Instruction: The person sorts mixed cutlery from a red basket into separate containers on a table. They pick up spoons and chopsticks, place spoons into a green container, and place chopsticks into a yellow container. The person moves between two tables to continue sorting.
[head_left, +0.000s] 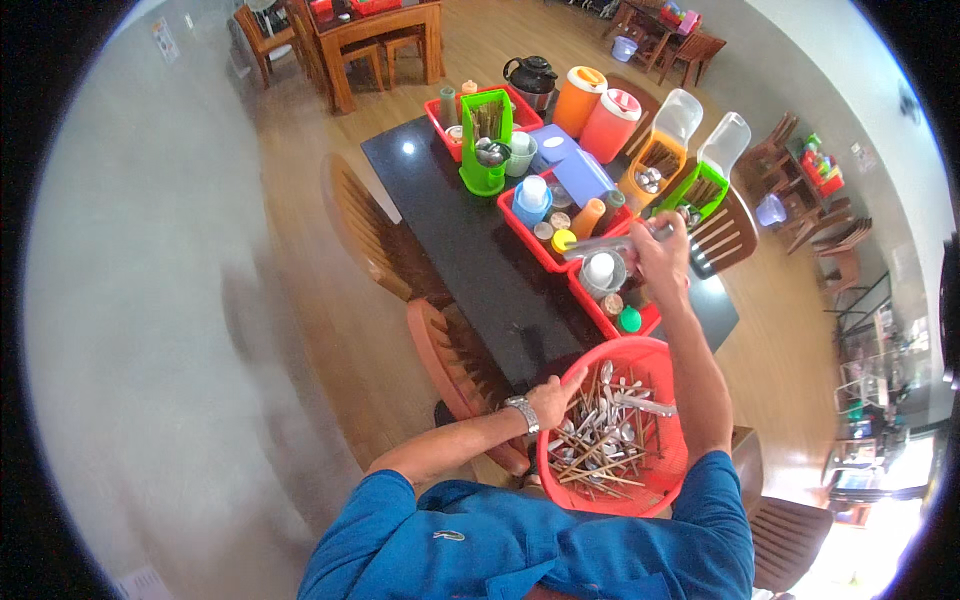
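My left hand (551, 403), with a metal-banded watch at the wrist, grips the left rim of a red plastic basket (667, 487). Inside the basket lie loose wooden chopsticks (600, 463), metal spoons (607, 372) and a pair of metal tongs (646, 406). Stretched out over the table, my right hand (663, 251) is closed around a silvery utensil (600, 246), too motion-blurred to name exactly. Just beyond that hand stand a green cutlery holder (705, 186) and an orange one (652, 166), both with chopsticks and spoons. Their clear lids are raised.
On the black table (480, 262) are red condiment trays (536, 247), another green cutlery holder (480, 176), orange (579, 101) and pink (611, 126) jugs and a thermal pot (531, 79). Wooden chairs (457, 375) flank the table; a grey wall (165, 300) rises at left.
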